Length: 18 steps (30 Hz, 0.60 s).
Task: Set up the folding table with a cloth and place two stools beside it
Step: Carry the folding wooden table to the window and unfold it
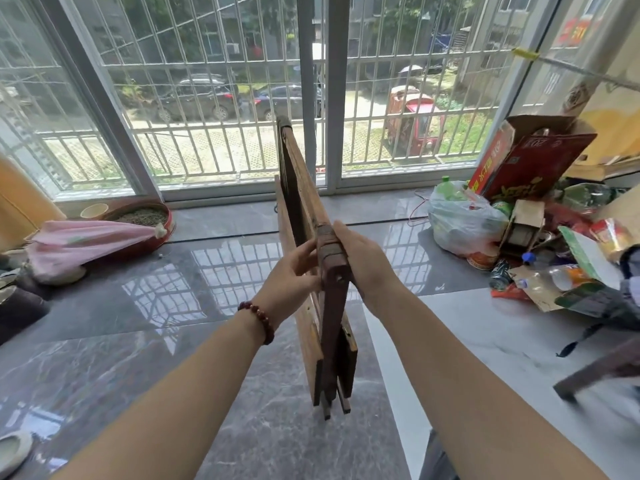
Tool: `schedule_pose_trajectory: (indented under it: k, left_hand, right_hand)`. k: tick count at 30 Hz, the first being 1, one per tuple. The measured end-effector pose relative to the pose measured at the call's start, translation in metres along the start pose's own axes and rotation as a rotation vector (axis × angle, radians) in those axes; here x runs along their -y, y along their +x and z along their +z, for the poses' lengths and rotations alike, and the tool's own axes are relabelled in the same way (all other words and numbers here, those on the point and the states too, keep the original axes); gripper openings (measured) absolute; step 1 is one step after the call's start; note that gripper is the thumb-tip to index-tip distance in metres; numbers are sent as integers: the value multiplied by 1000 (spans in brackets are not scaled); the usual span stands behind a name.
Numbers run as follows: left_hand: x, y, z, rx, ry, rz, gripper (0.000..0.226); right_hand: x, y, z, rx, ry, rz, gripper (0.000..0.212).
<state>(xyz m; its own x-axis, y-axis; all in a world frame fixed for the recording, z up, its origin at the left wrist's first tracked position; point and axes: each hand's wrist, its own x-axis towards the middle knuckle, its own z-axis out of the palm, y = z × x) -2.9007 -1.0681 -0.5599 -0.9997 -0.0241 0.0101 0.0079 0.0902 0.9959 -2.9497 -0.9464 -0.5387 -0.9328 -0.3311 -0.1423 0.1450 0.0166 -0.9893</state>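
The wooden folding table is folded flat and stands on edge in the middle of the view, held above the grey tiled floor. My left hand grips its near top edge from the left, thumb and fingers on the dark frame. My right hand wraps round the same edge from the right. A pink cloth lies bundled on the floor at the left. A dark stool leg shows blurred at the right edge.
A barred window fills the back. A red basin with grain sits by the sill at the left. A pile of boxes, bags and bottles crowds the right side. A slipper lies at the lower left.
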Motion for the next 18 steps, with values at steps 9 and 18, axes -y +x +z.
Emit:
schedule_pose_trajectory:
  k: [9,18]
  left_hand:
    - [31,-5,-15,65,302,-46,108]
    - [27,23,-18,105,302,-30,111]
  right_hand:
    - [-54,-35,-3,346,-86,-194,71]
    - [-51,-10,-12,242,-119,-148,67]
